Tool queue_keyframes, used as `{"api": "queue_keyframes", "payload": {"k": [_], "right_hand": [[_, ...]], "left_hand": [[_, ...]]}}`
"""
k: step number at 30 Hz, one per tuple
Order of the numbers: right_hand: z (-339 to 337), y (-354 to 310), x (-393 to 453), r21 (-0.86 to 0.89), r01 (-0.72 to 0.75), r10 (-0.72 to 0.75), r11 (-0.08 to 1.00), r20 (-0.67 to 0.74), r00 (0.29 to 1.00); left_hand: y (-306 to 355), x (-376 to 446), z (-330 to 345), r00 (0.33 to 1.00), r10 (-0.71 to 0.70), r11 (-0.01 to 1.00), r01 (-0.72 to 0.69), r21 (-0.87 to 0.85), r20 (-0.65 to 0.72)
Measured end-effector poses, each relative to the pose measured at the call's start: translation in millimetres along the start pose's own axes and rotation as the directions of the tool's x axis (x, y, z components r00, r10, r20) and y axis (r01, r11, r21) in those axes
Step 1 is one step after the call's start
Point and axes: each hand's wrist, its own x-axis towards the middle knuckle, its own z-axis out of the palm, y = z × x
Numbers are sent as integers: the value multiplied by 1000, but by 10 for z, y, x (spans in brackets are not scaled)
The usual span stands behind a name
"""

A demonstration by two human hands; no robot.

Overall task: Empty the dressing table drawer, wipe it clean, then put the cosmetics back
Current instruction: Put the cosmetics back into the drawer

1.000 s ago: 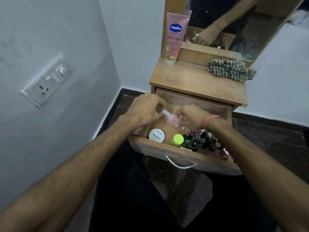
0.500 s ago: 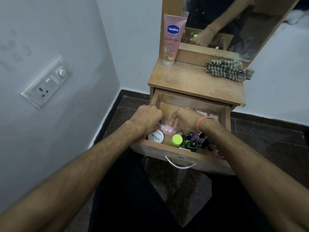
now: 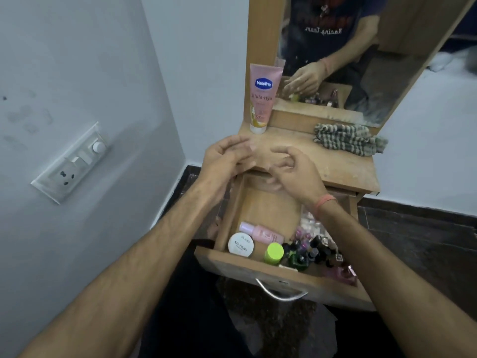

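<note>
Both hands had come up out of the drawer (image 3: 232, 208) since a moment before, leaving the pink bottle (image 3: 260, 232) lying in its lower left part beside the white jar (image 3: 240, 244) and green cap (image 3: 274, 252). At mid-frame my left hand (image 3: 224, 161) and right hand (image 3: 296, 169) hovered over the tabletop's (image 3: 335, 161) front edge, fingers loosely spread, holding nothing. Toward the top, the Vaseline tube (image 3: 262, 96) stood left of the cloth (image 3: 348, 138).

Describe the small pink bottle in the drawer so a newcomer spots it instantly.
Start at the open wooden drawer under the dressing table top. Near its front left, the pink bottle lies on its side behind the round white jar and the lime-green cap. It alone is pale pink and lying flat.
</note>
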Motion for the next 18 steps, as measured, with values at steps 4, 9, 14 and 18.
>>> {"api": "queue_keyframes", "payload": {"k": [4,9,14,18], "right_hand": [[162,-89,313,196,-3,18,981,-74,997],[282,-76,755,252,-13,40,968,-105,994],[356,-103,1168,369,-56,91,928,-78,993],[413,-130,1271,373,-66,123,926,-132,984]], "left_hand": [[30,301,174,998,17,1000,-18,-23,-64],[9,682,314,979,19,983,20,182,-205],[48,993,355,990,37,946,10,325,-138],[-25,1080,361,992,71,964,-41,262,-108]]}}
